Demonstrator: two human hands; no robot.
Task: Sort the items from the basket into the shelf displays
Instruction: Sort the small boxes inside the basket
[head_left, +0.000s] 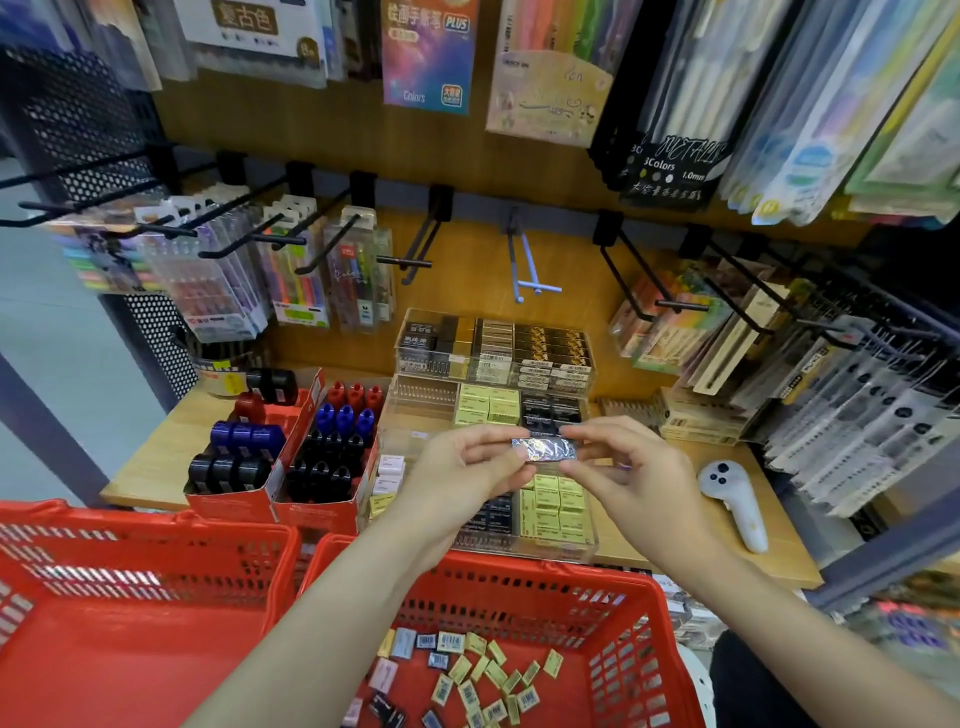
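Head view: you hold one small dark rectangular packet with a glossy gold-printed wrapper (544, 450) between both hands, above the clear acrylic divided tray (587, 535) at the front edge of the wooden shelf (150, 462). Your left hand (462, 470) pinches the packet's left end between thumb and fingertips; your right hand (631, 467) pinches its right end the same way, the other fingers loosely curled.

The packet's long axis runs left to right, roughly parallel to the shelf's front edge, with a broad printed face turned up towards you. Which end is its top, you cannot tell from here; the print is too blurred.

What could go wrong, as a judgement: the hold is light and only at the ends, so letting go with one hand before the other has a firmer hold could let the packet drop into the wrong compartment among the pale yellow boxes (558, 506) below it, or back into the red plastic basket (670, 670) with the loose small packets (483, 675). The black boxes (551, 413) just behind your hands look similar to it, so a misread label would put it in the wrong row.
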